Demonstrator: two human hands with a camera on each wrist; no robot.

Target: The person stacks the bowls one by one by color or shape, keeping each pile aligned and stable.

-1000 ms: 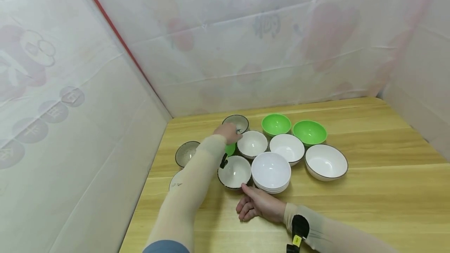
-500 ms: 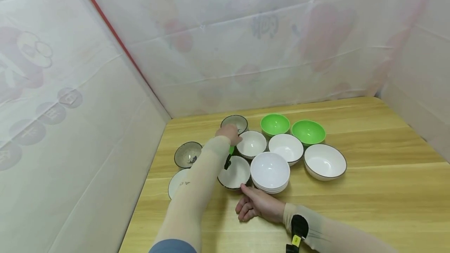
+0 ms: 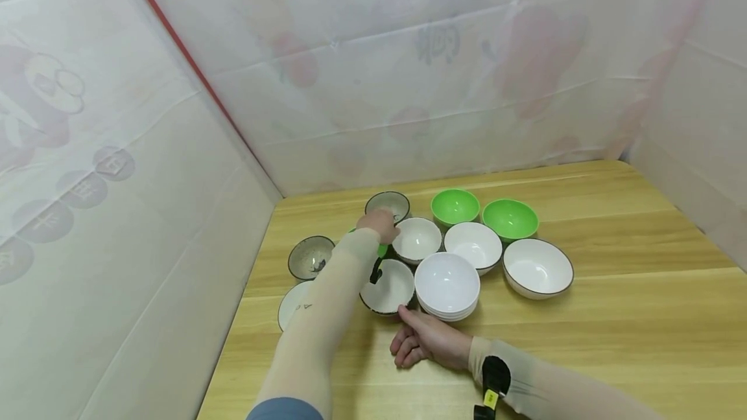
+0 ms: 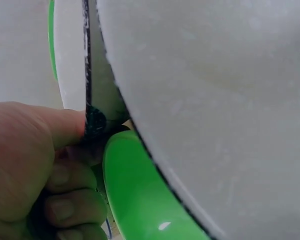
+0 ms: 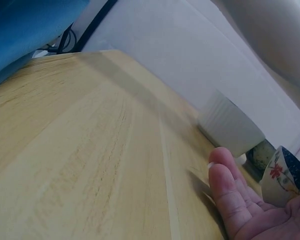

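My left hand (image 3: 379, 224) reaches among the bowls at the back left. In the left wrist view its thumb and fingers pinch the dark rim of a white bowl (image 4: 107, 92), seen in the head view as a white bowl (image 3: 417, 238). Just below those fingers is a green bowl (image 4: 145, 192), mostly covered in the head view. A pale dark-rimmed bowl (image 3: 390, 289) fills the right of the left wrist view. My right hand (image 3: 430, 337) lies in front of that bowl, thumb tip right at its rim, other fingers loosely bent. A red-flowered bowl (image 5: 277, 180) is beside it.
A stack of white bowls (image 3: 448, 282) stands right of centre. Two green bowls (image 3: 455, 206) and two wider white bowls (image 3: 538, 268) are farther right. Grey bowls (image 3: 310, 258) and a white one (image 3: 294, 303) sit left, near the wall. All stand on a wooden table (image 3: 630, 316).
My left hand and forearm have shifted slightly, uncovering more of the left-hand bowls. The right hand stays in place with its thumb at the rim.
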